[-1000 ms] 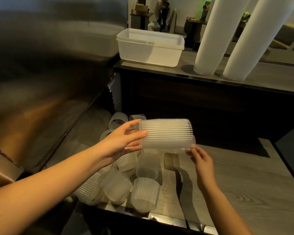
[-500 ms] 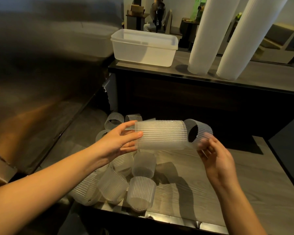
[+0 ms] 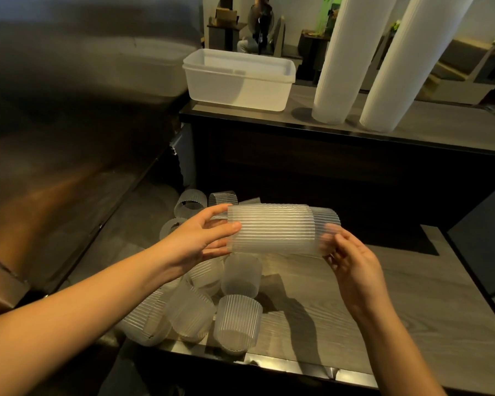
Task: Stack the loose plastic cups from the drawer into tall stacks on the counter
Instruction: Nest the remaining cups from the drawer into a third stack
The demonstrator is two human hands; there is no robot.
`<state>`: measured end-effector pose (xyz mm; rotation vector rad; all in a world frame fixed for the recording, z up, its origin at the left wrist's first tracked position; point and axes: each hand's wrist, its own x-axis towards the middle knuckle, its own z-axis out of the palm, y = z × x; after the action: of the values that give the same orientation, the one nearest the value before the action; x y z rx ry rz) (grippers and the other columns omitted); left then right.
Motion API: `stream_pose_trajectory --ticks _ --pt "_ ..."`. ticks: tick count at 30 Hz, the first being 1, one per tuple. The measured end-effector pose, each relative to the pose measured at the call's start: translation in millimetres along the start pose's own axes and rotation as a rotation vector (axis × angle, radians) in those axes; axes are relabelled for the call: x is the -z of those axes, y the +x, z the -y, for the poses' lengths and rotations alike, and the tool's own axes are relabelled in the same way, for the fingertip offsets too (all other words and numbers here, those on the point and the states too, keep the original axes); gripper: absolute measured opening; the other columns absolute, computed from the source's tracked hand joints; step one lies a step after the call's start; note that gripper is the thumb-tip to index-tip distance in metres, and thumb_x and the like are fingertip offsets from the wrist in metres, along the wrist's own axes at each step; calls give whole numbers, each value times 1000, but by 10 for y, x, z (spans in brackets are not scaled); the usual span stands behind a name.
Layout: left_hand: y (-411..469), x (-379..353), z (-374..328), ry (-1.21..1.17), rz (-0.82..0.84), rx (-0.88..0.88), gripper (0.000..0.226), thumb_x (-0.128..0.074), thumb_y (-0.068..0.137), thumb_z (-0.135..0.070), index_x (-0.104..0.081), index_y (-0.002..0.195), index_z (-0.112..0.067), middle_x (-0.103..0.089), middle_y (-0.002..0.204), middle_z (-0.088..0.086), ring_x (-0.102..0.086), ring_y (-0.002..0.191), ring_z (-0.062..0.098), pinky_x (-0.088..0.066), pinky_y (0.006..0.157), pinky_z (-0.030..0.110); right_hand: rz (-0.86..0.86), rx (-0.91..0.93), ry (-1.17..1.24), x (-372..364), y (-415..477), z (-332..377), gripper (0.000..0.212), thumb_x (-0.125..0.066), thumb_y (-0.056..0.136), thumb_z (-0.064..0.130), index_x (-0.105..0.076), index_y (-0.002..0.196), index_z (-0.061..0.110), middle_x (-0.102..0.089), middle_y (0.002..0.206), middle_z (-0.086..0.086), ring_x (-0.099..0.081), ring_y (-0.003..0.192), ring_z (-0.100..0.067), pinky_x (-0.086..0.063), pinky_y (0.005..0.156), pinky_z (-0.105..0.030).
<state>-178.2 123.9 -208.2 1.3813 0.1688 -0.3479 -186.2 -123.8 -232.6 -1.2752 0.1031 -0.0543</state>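
**A:** where's the cup stack (image 3: 272, 228) at?

**B:** left hand (image 3: 200, 238) grips its left end, it's sideways over the loose cups (image 3: 237, 324) in the drawer (image 3: 369, 310). right hand (image 3: 352, 261) curls on the right end (blurry). tall stacks (image 3: 343, 58) stand far right on the worktop (image 3: 440, 127).

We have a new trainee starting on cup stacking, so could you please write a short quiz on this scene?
1. True or false: the held stack lies sideways between the left hand and the right hand.
2. How many tall stacks stand on the counter? A one, B two, C four.
3. Fill in: the white tub stands to the ____ of the tall stacks.
Key: 1 true; 2 B; 3 left.
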Motion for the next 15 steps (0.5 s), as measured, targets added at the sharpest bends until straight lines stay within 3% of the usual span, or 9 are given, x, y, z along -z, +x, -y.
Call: stream_pose_trajectory --ticks 4,11,15 --pt "2 0 7 -2 -3 2 68 -69 67 -20 -47 132 -21 -64 115 1 -70 88 14 -58 73 26 27 28 -79 -44 -32 10 27 -39 94 10 -65 94 20 -71 81 7 -64 77 -3 -52 69 -13" --pt "-36 -39 -19 -13 16 11 53 -62 82 -12 -45 132 -18 -60 122 7 -60 47 2 -56 65 21 83 14 -130 -101 -64 -1 26 -42 93 12 -65 100 21 -71 98 4 -62 97 -10 -50 83 -20" --pt "-33 -8 -16 -11 17 17 65 -68 71 -20 -47 132 -20 -63 117 4 -63 60 6 -57 66 21 127 0 -195 -137 -90 -10 27 -42 92 15 -62 110 19 -66 112 -1 -59 106 -14 -46 92 -28"
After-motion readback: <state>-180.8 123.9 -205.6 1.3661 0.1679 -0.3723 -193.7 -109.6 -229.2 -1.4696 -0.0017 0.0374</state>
